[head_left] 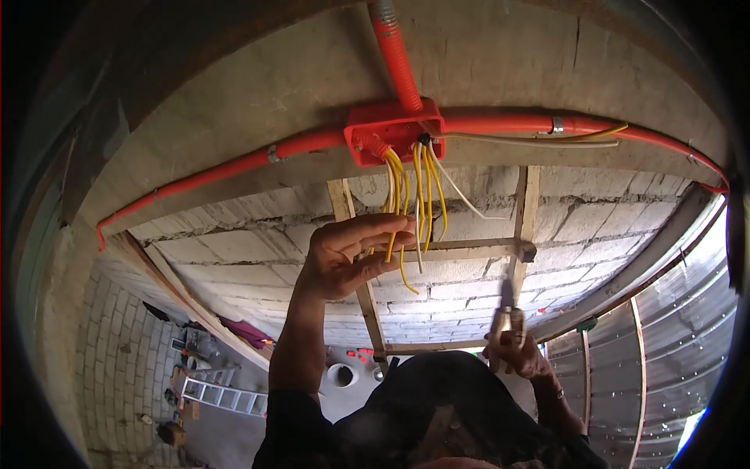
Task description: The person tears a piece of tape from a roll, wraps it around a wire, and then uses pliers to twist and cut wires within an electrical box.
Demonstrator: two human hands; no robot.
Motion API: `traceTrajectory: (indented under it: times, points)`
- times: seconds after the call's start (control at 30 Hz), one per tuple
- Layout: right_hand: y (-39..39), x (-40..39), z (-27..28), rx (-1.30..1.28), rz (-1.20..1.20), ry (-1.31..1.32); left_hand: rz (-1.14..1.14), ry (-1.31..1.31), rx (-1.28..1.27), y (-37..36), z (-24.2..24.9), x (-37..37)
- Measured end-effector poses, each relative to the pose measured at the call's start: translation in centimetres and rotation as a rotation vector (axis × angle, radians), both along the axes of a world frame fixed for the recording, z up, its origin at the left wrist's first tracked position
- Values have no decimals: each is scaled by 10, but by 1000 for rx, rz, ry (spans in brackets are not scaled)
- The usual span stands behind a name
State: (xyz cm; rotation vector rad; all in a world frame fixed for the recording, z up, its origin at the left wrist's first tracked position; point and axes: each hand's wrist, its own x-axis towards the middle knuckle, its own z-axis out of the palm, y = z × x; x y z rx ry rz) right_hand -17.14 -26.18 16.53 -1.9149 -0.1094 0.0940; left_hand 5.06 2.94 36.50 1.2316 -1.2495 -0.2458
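My left hand point(344, 254) is raised below a red junction box point(394, 129), its thumb and fingers closed around yellow wires point(397, 184) that hang from the box's left side. The lower wire ends stick out past my fingers. A second bundle of yellow and white wires point(426, 184) hangs just right of that hand, from a dark-wrapped spot at the box's right edge. One thin white wire point(461, 191) curves away to the right. Lower at the right, my right hand point(525, 358) grips a pair of pliers point(508, 316) with the jaws pointing up.
Orange conduits point(305, 144) run from the box to the left, right and upward along a concrete beam point(234, 117). Behind are a block wall point(461, 277) and wooden battens point(527, 199). Far below stand a ladder point(226, 396) and a white bucket point(342, 375). Corrugated sheeting point(672, 336) is at right.
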Motion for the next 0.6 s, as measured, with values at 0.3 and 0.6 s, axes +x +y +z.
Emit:
traceTrajectory:
  times: [0.3,0.6]
  points:
    - [-20,-12,31,200,-508,-104,191,264,-60,-15,-5,-2]
    - [-31,-16,24,322,-576,-137,500,425,-11,-38,25,-4]
